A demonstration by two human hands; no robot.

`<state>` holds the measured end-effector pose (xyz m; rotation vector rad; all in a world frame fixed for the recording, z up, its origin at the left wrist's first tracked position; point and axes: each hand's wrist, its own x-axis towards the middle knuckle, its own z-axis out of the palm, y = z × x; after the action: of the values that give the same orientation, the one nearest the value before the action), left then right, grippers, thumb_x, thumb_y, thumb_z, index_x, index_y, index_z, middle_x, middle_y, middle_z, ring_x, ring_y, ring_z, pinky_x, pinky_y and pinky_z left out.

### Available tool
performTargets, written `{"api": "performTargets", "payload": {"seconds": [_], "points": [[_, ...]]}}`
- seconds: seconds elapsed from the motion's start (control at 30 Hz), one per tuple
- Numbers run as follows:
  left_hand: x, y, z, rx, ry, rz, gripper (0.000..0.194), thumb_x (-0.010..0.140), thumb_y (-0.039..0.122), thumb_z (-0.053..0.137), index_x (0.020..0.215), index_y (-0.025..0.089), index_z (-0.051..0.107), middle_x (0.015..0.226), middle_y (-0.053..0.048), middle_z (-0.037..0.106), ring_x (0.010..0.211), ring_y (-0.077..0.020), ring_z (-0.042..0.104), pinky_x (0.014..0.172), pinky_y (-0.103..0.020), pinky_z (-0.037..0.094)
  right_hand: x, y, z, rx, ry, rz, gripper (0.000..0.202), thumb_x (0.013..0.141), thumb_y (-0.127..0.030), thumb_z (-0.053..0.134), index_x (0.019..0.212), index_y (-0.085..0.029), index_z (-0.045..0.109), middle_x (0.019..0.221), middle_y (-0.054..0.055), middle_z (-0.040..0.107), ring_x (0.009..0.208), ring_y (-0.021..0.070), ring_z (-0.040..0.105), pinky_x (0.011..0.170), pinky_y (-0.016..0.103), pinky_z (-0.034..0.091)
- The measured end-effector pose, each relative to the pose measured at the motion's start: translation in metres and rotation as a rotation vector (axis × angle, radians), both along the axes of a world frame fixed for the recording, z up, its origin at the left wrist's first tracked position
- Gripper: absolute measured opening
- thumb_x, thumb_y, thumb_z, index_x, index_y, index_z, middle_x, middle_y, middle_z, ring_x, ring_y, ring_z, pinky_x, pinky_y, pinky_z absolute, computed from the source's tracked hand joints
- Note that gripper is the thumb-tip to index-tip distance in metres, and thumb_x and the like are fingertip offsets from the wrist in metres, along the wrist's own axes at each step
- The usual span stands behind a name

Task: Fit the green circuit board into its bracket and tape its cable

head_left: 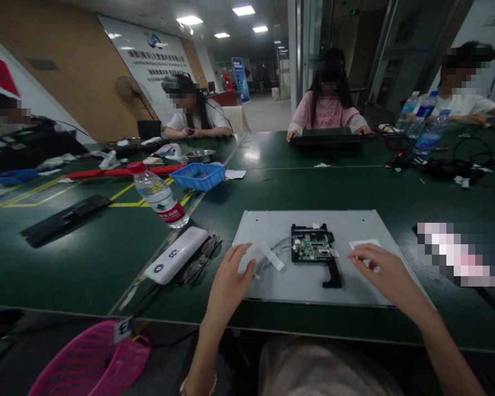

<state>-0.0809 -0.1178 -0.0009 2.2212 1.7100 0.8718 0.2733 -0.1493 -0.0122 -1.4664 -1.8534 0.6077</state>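
A flat grey panel (367,280) lies on the green table in front of me. On its middle sits a black bracket with a green circuit board (313,248), with thin grey wires and a white strip (273,257) to its left. My left hand (231,278) is over the panel's left edge, fingers apart and curved, with nothing in it. To the right of the board, my right hand (381,272) hovers beside a white paper piece (365,243); its fingers are bent and apart, and no held object shows.
Left of the panel are a white power bank (176,254), glasses (201,260) and a water bottle (159,197). A blue tray (198,176) stands behind. A blurred-out item (457,254) lies at the right. Several people sit around the table. A pink basket (91,360) is below the edge.
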Motion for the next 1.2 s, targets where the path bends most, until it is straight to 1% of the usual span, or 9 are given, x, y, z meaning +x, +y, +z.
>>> {"api": "performTargets", "payload": {"seconds": [0.13, 0.2, 0.27, 0.37, 0.5, 0.6, 0.8, 0.97, 1.2], "points": [[0.001, -0.030, -0.011, -0.022, -0.100, 0.042, 0.029, 0.092, 0.033, 0.048, 0.118, 0.027, 0.056, 0.120, -0.006, 0.058, 0.113, -0.0226, 0.057, 0.100, -0.040, 0.046, 0.000, -0.066, -0.017, -0.010, 0.099, -0.152, 0.019, 0.088, -0.038, 0.052, 0.090, -0.032, 0.070, 0.102, 0.007, 0.069, 0.092, 0.0259, 0.066, 0.070, 0.038, 0.056], [0.005, -0.033, -0.017, -0.008, -0.130, 0.064, 0.027, 0.092, 0.032, 0.048, 0.116, 0.027, 0.057, 0.119, -0.006, 0.059, 0.113, -0.0224, 0.057, 0.099, -0.039, 0.047, 0.000, -0.078, -0.019, 0.003, 0.111, -0.184, 0.016, 0.086, -0.039, 0.055, 0.086, -0.033, 0.071, 0.097, 0.006, 0.070, 0.089, 0.0264, 0.067, 0.068, 0.039, 0.057], [0.011, -0.030, -0.021, 0.006, -0.126, 0.056, 0.026, 0.092, 0.030, 0.048, 0.115, 0.026, 0.058, 0.118, -0.007, 0.059, 0.113, -0.0223, 0.057, 0.100, -0.039, 0.046, -0.005, -0.069, -0.010, 0.036, 0.116, -0.165, 0.015, 0.086, -0.038, 0.056, 0.088, -0.032, 0.070, 0.097, 0.006, 0.070, 0.088, 0.0260, 0.067, 0.066, 0.038, 0.057], [0.021, -0.021, -0.023, 0.055, -0.103, 0.026, 0.027, 0.092, 0.026, 0.047, 0.117, 0.024, 0.057, 0.120, -0.007, 0.058, 0.115, -0.0222, 0.055, 0.104, -0.040, 0.043, -0.027, -0.031, 0.015, 0.155, 0.123, -0.092, 0.019, 0.089, -0.034, 0.052, 0.093, -0.028, 0.069, 0.101, 0.008, 0.068, 0.091, 0.0241, 0.065, 0.070, 0.036, 0.056], [0.030, -0.017, -0.025, 0.124, -0.091, 0.008, 0.031, 0.092, 0.021, 0.046, 0.122, 0.022, 0.053, 0.124, -0.008, 0.056, 0.118, -0.0215, 0.052, 0.106, -0.039, 0.041, -0.073, 0.005, 0.033, 0.256, -0.065, 0.236, 0.023, 0.090, -0.020, 0.050, 0.105, -0.024, 0.067, 0.111, 0.007, 0.065, 0.097, 0.0201, 0.063, 0.083, 0.035, 0.053], [0.032, -0.021, -0.028, 0.157, -0.072, -0.006, 0.033, 0.092, 0.019, 0.046, 0.124, 0.022, 0.052, 0.125, -0.008, 0.055, 0.119, -0.0212, 0.051, 0.106, -0.039, 0.040, -0.098, 0.012, 0.026, 0.375, -0.390, 0.496, 0.036, 0.084, -0.009, 0.055, 0.118, -0.019, 0.061, 0.124, 0.010, 0.059, 0.115, 0.0240, 0.055, 0.097, 0.040, 0.046], [0.032, -0.026, -0.033, 0.170, -0.030, -0.053, 0.032, 0.091, 0.020, 0.047, 0.123, 0.021, 0.052, 0.124, -0.009, 0.055, 0.118, -0.0219, 0.051, 0.106, -0.040, 0.039, -0.115, 0.035, 0.001, 0.546, -0.730, 0.571, 0.017, 0.090, -0.010, 0.050, 0.099, -0.012, 0.065, 0.107, 0.013, 0.065, 0.104, 0.0239, 0.058, 0.090, 0.040, 0.045], [0.031, -0.027, -0.035, 0.170, -0.029, -0.069, 0.031, 0.092, 0.021, 0.047, 0.122, 0.020, 0.052, 0.122, -0.009, 0.055, 0.116, -0.0214, 0.052, 0.105, -0.039, 0.041, -0.123, 0.047, -0.008, 0.618, -0.801, 0.600, 0.013, 0.091, -0.010, 0.052, 0.090, -0.011, 0.064, 0.096, 0.012, 0.067, 0.096, 0.0224, 0.060, 0.083, 0.037, 0.045], [0.029, -0.026, -0.037, 0.182, -0.026, -0.059, 0.032, 0.092, 0.021, 0.045, 0.123, 0.021, 0.052, 0.124, -0.009, 0.054, 0.119, -0.0214, 0.051, 0.107, -0.040, 0.039, -0.126, 0.034, -0.014, 0.634, -0.694, 0.541, 0.013, 0.092, -0.015, 0.051, 0.092, -0.013, 0.064, 0.096, 0.010, 0.066, 0.094, 0.0219, 0.060, 0.086, 0.036, 0.046]]}}
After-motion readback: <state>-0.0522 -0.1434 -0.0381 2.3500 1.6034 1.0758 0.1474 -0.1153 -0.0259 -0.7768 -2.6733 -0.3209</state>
